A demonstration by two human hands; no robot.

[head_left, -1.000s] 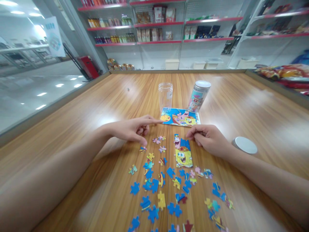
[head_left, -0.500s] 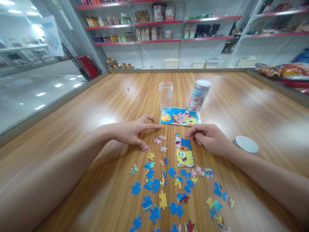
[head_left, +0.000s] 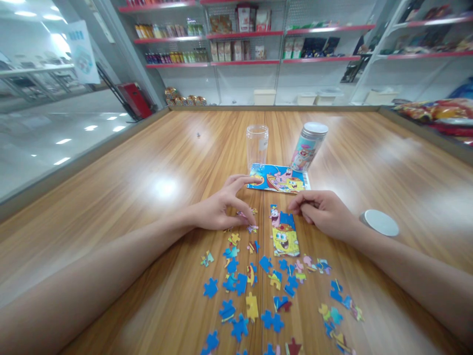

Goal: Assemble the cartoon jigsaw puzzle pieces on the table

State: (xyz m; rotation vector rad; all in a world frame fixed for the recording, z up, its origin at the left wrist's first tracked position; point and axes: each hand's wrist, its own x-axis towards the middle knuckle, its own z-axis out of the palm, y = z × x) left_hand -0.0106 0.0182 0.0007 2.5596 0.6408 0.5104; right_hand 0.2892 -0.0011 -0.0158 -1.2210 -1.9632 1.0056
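My left hand (head_left: 229, 203) is over the loose pieces left of centre. Its thumb and index finger come together at a pink puzzle piece (head_left: 253, 229) lying on the table, while the other fingers reach toward the picture card (head_left: 275, 178). More pink pieces show partly beneath this hand. My right hand (head_left: 320, 209) rests with curled fingers at the upper right edge of the joined puzzle section (head_left: 284, 236), which shows a yellow cartoon face and a pink one. Whatever those curled fingertips may hold is hidden.
Loose puzzle pieces (head_left: 240, 328) spread toward me. Behind the card stand a clear jar (head_left: 257, 145) and a lidded canister (head_left: 308, 148) with a cartoon label. A white lid (head_left: 380, 222) lies beyond my right wrist. A raised rim borders the wooden table (head_left: 148, 158); stocked shelves (head_left: 244, 63) stand behind.
My left hand has moved right, from a piece at the left to the pink piece, and its thumb and index finger have drawn together. My right hand stays in place.
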